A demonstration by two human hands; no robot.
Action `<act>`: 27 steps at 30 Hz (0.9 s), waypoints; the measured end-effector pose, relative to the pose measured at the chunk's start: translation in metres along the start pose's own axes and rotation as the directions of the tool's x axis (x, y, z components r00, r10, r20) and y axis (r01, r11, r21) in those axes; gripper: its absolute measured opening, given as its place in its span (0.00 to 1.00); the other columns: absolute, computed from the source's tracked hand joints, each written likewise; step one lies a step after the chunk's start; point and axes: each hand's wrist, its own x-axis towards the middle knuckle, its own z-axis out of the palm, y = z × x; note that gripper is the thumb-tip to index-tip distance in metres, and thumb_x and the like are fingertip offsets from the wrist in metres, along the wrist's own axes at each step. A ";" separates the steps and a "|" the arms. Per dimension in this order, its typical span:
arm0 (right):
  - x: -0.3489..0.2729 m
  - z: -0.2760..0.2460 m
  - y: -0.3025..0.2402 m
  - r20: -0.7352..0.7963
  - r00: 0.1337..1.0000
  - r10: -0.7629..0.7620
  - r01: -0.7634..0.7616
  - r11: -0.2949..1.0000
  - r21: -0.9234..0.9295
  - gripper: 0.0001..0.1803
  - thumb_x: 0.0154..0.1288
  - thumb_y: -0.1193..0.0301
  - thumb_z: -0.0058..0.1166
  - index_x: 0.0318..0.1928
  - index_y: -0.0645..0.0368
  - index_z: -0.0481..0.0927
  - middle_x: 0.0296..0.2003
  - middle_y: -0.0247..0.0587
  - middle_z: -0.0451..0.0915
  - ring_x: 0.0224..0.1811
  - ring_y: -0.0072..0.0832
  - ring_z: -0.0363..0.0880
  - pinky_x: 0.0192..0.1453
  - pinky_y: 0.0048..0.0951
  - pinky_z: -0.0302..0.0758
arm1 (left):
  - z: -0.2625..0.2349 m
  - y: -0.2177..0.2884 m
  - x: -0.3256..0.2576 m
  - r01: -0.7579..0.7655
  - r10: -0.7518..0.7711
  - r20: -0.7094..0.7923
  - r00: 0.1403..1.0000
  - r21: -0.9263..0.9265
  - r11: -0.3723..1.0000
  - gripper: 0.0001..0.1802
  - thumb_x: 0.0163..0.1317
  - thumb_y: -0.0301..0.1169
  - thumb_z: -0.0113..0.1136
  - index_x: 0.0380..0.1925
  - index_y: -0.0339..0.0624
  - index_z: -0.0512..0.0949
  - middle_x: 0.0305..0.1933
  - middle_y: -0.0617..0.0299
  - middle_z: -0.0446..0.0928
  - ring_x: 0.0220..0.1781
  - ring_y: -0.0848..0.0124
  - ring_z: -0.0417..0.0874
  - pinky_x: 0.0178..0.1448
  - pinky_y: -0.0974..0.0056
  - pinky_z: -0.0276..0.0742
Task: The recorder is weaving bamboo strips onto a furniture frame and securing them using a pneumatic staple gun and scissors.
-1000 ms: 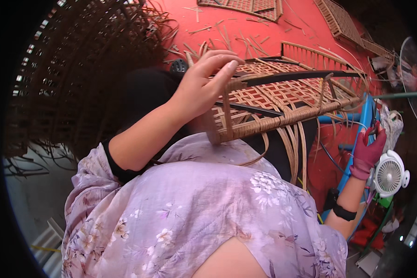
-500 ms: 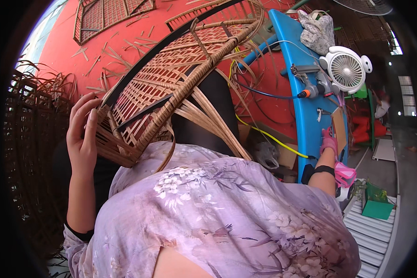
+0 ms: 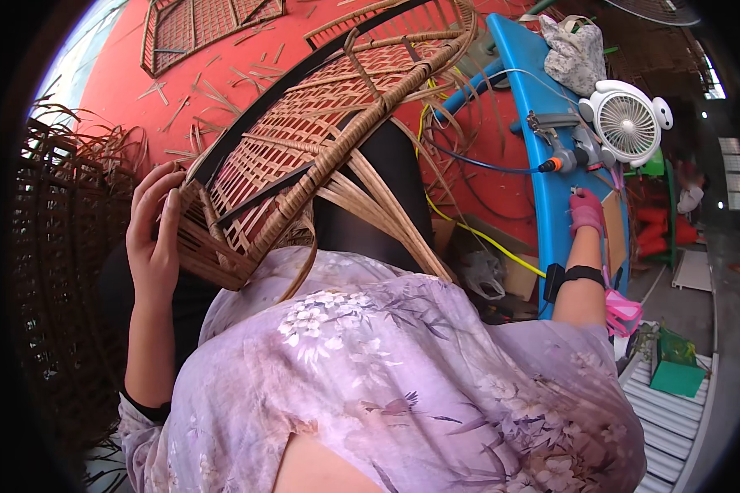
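- Red floor (image 3: 131, 74) lies below, with bits of cane scattered on it.
- A big woven cane frame (image 3: 304, 140) rests on the person's lap.
- The left hand (image 3: 152, 234) lies flat with open fingers against the frame's lower corner.
- The right hand (image 3: 586, 211), in a pink glove, reaches out to the blue worktop (image 3: 551, 222); whether it grips anything cannot be told.
- A small white fan (image 3: 626, 122) stands on that worktop.

Left hand (image 3: 154, 238) raised, fingers upright and lightly curled; right hand (image 3: 586, 210) gloved, arm stretched outward, wrist banded
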 end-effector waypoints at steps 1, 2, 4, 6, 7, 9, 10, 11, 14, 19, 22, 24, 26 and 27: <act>0.003 0.001 0.001 0.025 0.999 0.028 -0.027 0.999 -0.031 0.18 0.59 0.66 0.57 0.50 0.56 0.83 0.49 0.55 0.84 0.53 0.49 0.83 0.55 0.44 0.77 | 0.000 0.000 0.000 -0.016 0.016 0.000 1.000 0.016 1.000 0.13 0.75 0.28 0.53 0.53 0.35 0.80 0.64 0.56 0.74 0.64 0.68 0.76 0.65 0.64 0.71; 0.004 0.003 0.003 0.031 0.999 0.045 -0.044 0.999 -0.020 0.18 0.58 0.65 0.58 0.49 0.56 0.83 0.49 0.54 0.84 0.52 0.50 0.83 0.55 0.44 0.77 | 0.000 0.000 0.000 -0.023 0.023 0.002 1.000 0.020 1.000 0.13 0.75 0.28 0.53 0.53 0.36 0.80 0.64 0.56 0.74 0.64 0.68 0.76 0.65 0.64 0.72; 0.005 0.007 0.010 0.029 0.998 0.060 -0.061 0.998 0.028 0.18 0.57 0.63 0.61 0.47 0.55 0.83 0.48 0.52 0.84 0.51 0.50 0.83 0.55 0.45 0.77 | 0.001 -0.001 0.001 -0.022 0.022 0.001 1.000 0.011 1.000 0.13 0.75 0.28 0.53 0.53 0.36 0.80 0.64 0.56 0.74 0.64 0.68 0.76 0.64 0.64 0.72; 0.000 0.009 0.016 -0.223 0.974 -0.022 0.019 1.000 -0.013 0.17 0.57 0.64 0.63 0.46 0.55 0.83 0.47 0.49 0.83 0.48 0.48 0.83 0.53 0.45 0.77 | 0.001 0.000 0.001 -0.001 0.001 -0.003 1.000 -0.009 1.000 0.13 0.75 0.28 0.53 0.53 0.37 0.81 0.63 0.56 0.75 0.64 0.67 0.76 0.64 0.64 0.72; -0.005 0.010 0.017 -0.316 0.948 -0.029 0.015 0.999 -0.046 0.16 0.57 0.64 0.64 0.46 0.55 0.83 0.46 0.47 0.83 0.46 0.46 0.84 0.52 0.45 0.77 | 0.002 0.000 0.001 -0.003 0.003 -0.007 1.000 -0.012 1.000 0.12 0.74 0.28 0.53 0.53 0.38 0.81 0.63 0.56 0.75 0.63 0.68 0.77 0.62 0.65 0.73; -0.016 0.008 0.004 -0.448 0.885 -0.126 0.197 0.974 0.115 0.16 0.59 0.66 0.65 0.46 0.55 0.82 0.44 0.43 0.81 0.42 0.41 0.83 0.49 0.41 0.78 | 0.001 0.002 -0.001 0.001 0.000 -0.011 1.000 0.018 1.000 0.12 0.74 0.28 0.54 0.53 0.38 0.81 0.62 0.56 0.75 0.63 0.68 0.77 0.60 0.65 0.74; -0.022 0.001 -0.009 -0.489 0.866 -0.108 0.249 0.940 0.234 0.15 0.59 0.67 0.66 0.47 0.55 0.82 0.43 0.41 0.80 0.40 0.38 0.83 0.47 0.39 0.78 | 0.002 0.002 0.000 0.005 -0.004 -0.024 1.000 0.028 1.000 0.12 0.74 0.28 0.53 0.52 0.39 0.81 0.62 0.56 0.75 0.62 0.69 0.77 0.58 0.66 0.75; -0.029 -0.007 -0.027 -0.484 0.851 -0.202 0.343 0.912 0.223 0.14 0.61 0.69 0.65 0.47 0.56 0.82 0.42 0.40 0.80 0.39 0.35 0.82 0.46 0.37 0.77 | 0.002 0.002 0.000 0.013 -0.013 -0.022 1.000 0.019 1.000 0.12 0.74 0.28 0.54 0.52 0.38 0.81 0.62 0.56 0.75 0.61 0.69 0.78 0.59 0.66 0.75; -0.073 -0.028 -0.104 -0.457 0.772 -0.443 0.604 0.736 0.306 0.11 0.64 0.74 0.63 0.46 0.57 0.83 0.39 0.38 0.80 0.38 0.31 0.81 0.44 0.31 0.77 | 0.006 0.002 0.001 0.031 -0.034 -0.046 0.998 -0.070 0.997 0.11 0.72 0.27 0.56 0.51 0.38 0.82 0.60 0.56 0.76 0.60 0.68 0.78 0.59 0.66 0.75; -0.190 -0.067 -0.252 -0.455 0.319 -0.832 0.919 0.153 0.364 0.11 0.59 0.81 0.64 0.44 0.60 0.84 0.36 0.41 0.82 0.38 0.33 0.83 0.42 0.30 0.77 | 0.005 0.004 0.000 -0.013 0.014 -0.067 0.998 0.010 1.000 0.11 0.71 0.28 0.58 0.49 0.38 0.82 0.56 0.54 0.77 0.57 0.65 0.80 0.58 0.64 0.76; -0.250 -0.085 -0.306 -0.283 0.063 -0.957 0.895 -0.071 0.440 0.14 0.55 0.81 0.66 0.43 0.59 0.85 0.36 0.45 0.82 0.38 0.38 0.83 0.40 0.33 0.79 | 0.005 0.006 -0.001 -0.045 0.046 -0.090 0.995 0.015 0.999 0.11 0.70 0.28 0.60 0.49 0.39 0.82 0.55 0.54 0.78 0.57 0.62 0.81 0.58 0.61 0.78; -0.276 -0.078 -0.336 -0.211 -0.229 -0.950 0.830 -0.304 0.468 0.17 0.50 0.80 0.67 0.43 0.57 0.84 0.37 0.45 0.81 0.37 0.43 0.82 0.40 0.36 0.78 | 0.005 0.008 -0.002 -0.019 0.019 -0.082 0.996 0.002 1.000 0.11 0.71 0.28 0.59 0.50 0.38 0.82 0.56 0.55 0.78 0.58 0.64 0.80 0.59 0.62 0.76; -0.296 -0.061 -0.357 -0.100 -0.320 -0.942 0.870 -0.334 0.363 0.16 0.50 0.78 0.67 0.41 0.56 0.84 0.37 0.44 0.81 0.36 0.43 0.82 0.39 0.36 0.78 | 0.005 0.008 -0.003 -0.036 0.037 -0.082 0.996 0.024 0.999 0.11 0.71 0.28 0.58 0.50 0.38 0.81 0.57 0.55 0.77 0.58 0.66 0.79 0.60 0.63 0.75; -0.302 -0.054 -0.363 0.037 -0.338 -0.941 0.905 -0.314 0.288 0.15 0.49 0.77 0.67 0.41 0.55 0.84 0.38 0.44 0.81 0.36 0.43 0.82 0.39 0.36 0.79 | 0.005 0.008 -0.004 -0.043 0.046 -0.089 0.995 0.033 0.999 0.11 0.71 0.28 0.58 0.50 0.38 0.81 0.56 0.55 0.78 0.58 0.65 0.79 0.60 0.62 0.75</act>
